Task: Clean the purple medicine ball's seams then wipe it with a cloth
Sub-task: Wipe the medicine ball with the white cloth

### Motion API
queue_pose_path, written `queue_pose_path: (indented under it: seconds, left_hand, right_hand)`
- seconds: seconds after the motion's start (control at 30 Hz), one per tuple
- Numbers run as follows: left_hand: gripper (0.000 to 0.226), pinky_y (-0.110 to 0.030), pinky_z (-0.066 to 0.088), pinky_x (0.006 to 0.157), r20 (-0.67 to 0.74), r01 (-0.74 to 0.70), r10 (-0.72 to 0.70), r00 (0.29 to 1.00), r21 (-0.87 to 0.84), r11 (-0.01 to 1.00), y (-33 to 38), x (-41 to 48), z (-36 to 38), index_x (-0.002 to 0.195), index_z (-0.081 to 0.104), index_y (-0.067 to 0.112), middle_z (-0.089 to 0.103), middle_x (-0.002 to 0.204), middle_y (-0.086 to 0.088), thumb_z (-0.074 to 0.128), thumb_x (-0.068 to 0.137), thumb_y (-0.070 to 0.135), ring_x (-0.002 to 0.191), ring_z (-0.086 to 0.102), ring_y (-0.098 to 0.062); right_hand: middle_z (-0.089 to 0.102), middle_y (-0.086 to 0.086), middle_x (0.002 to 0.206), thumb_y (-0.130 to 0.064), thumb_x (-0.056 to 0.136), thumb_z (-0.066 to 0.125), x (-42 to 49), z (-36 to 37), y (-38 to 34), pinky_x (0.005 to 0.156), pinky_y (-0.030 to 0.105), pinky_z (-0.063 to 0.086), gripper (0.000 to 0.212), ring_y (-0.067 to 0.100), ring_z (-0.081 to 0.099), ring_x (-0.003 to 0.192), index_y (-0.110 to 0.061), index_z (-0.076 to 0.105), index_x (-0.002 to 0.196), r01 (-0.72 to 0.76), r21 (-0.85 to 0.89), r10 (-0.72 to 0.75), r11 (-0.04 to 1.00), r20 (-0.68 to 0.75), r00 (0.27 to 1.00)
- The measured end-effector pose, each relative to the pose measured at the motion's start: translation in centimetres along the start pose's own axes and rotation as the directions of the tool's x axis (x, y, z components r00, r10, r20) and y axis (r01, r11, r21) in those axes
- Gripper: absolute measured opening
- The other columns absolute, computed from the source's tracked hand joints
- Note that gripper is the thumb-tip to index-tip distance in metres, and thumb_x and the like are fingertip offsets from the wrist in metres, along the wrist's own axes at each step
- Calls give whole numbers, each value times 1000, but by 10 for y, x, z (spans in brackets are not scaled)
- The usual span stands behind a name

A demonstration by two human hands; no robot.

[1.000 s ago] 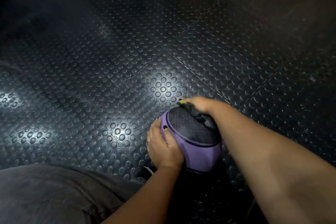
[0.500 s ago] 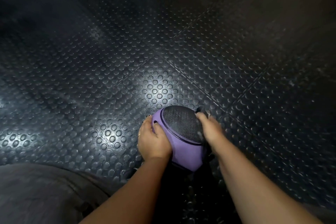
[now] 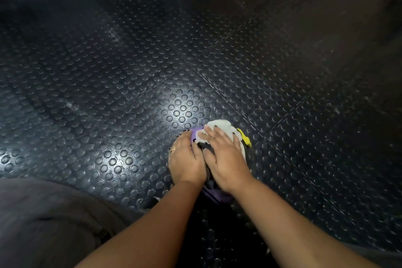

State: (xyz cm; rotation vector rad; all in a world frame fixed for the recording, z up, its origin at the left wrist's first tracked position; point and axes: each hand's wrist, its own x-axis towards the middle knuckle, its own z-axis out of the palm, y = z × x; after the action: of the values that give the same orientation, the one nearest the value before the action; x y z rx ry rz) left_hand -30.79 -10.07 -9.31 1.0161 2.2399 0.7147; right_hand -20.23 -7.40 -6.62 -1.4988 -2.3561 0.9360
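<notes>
**Ball Nearly Buried Under Cloth and Two Hands**

The purple medicine ball (image 3: pixel 197 133) sat on the studded floor (image 3: pixel 130 115), just right of a bright patch of glare. Little of it showed: a purple sliver at the far side and a purple wedge below the wrists; its seams and the dark panel between the hands were hard to make out. A pale, crumpled cloth (image 3: pixel 220 126) lay draped over its top. A yellow scrap (image 3: pixel 245 139) stuck out at the cloth's right edge; whether it belonged to the cloth could not be told.

The right hand (image 3: pixel 225 160) lay flat on the cloth, fingers straight and spread, pressing it onto the ball without clutching it. The left hand (image 3: pixel 186 160) cupped the ball's left side, fingers curved round it in a steadying hold, a gold ring (image 3: pixel 173 149) on one finger. Both thumbs lay close together.

The floor was black rubber with raised round studs, crossed by thin tile joints. Grey fabric (image 3: pixel 43 224) filled the lower left corner, cut off by the frame.
</notes>
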Motion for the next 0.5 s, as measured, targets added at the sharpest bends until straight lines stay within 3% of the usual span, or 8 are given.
queue_pose_path:
  seconds: [0.1, 0.17, 0.23, 0.3, 0.4, 0.43, 0.5]
  left_hand:
    - [53, -46, 42, 105, -25, -52, 52, 998, -18, 998, 0, -6, 1, 134, 61, 13, 61, 136, -9, 36, 92, 33, 127, 54, -30]
    - [55, -48, 43, 106, -38, -89, 88, 995, -15, 996, -1, -11, 1, 133, 62, 12, 62, 135, -8, 37, 89, 33, 126, 55, -30]
    - [55, -49, 42, 107, -44, -100, 99, 994, -25, 995, -3, -14, 3, 132, 62, 13, 62, 136, -5, 38, 89, 34, 127, 56, -28]
    - [57, -50, 42, 107, -54, -126, 123, 991, -48, 991, -7, -19, 6, 132, 63, 14, 62, 136, -2, 36, 88, 39, 127, 55, -25]
    - [55, -48, 42, 108, -84, -203, 196, 977, -74, 976, -15, -29, 9, 130, 64, 15, 62, 135, 1, 37, 89, 39, 127, 55, -21]
    - [53, -48, 42, 107, -88, -226, 219, 972, -83, 971, -17, -33, 10, 129, 64, 15, 62, 135, 2, 38, 89, 37, 127, 55, -19]
    - [50, -49, 43, 107, -75, -277, 271, 960, -81, 958, -17, -36, 11, 129, 64, 17, 61, 135, 6, 40, 90, 35, 128, 54, -17]
  right_hand:
    - [40, -8, 151, -42, 92, 29, 42, -3, 10, 115, 46, 23, 52, 15, 32, 141, -28, 48, 139, -46, -93, 57, 995, 118, 991]
    - [58, 7, 133, -40, 95, 31, 70, -10, 18, 97, 39, 42, 43, 27, 52, 122, -19, 62, 117, -177, -82, 190, 981, 201, 961]
    - [63, 16, 113, -34, 98, 34, 90, -15, 31, 78, 34, 41, 33, 29, 57, 100, -13, 60, 95, -325, -40, 320, 945, 327, 890]
    - [62, 16, 111, -31, 99, 36, 98, -19, 47, 75, 31, 37, 34, 28, 56, 92, -10, 63, 104, -442, 44, 381, 896, 434, 817]
    - [61, 8, 90, -40, 97, 38, 85, -18, 76, 67, 28, 38, 38, 18, 53, 74, -13, 65, 102, -682, 218, 525, 698, 492, 694]
    - [61, 8, 87, -43, 96, 39, 76, -15, 90, 66, 28, 41, 39, 19, 55, 74, -14, 65, 98, -748, 259, 573, 611, 507, 644]
    - [64, 16, 102, -53, 91, 40, 56, -5, 116, 80, 36, 47, 48, 28, 60, 92, -14, 63, 107, -823, 343, 634, 453, 525, 568]
